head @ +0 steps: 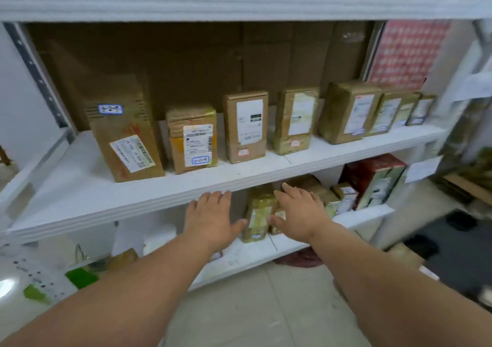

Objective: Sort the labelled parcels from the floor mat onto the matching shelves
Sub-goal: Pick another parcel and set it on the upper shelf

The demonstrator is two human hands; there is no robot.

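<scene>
Head camera view: two bare arms reach forward from the bottom of the frame. The left hand [213,217] is in the middle of the frame, flat and spread out, with nothing in it. Its fingertips are up at the front edge of the middle shelf [80,200]. The right hand [299,213] is just to the right of it, also loose and flat, holding nothing.

Between the two hands, on the lower shelf [359,216], stands a small taped parcel [259,213]. The right thumb is close to its side, but I cannot tell if it touches. More small boxes sit behind the right hand, and a red box [372,178] stands further right.

Above the hands, the middle shelf holds a row of brown parcels standing up. At the left is a big leaning parcel [125,133] with a blue tag that reads 3-2-9. Next to it is a shorter parcel [193,138] with a blue tag too. More labelled boxes go on to the right.

At the bottom is a pale tiled floor [266,306]. In the lower left are white bags with green patches [80,277].
</scene>
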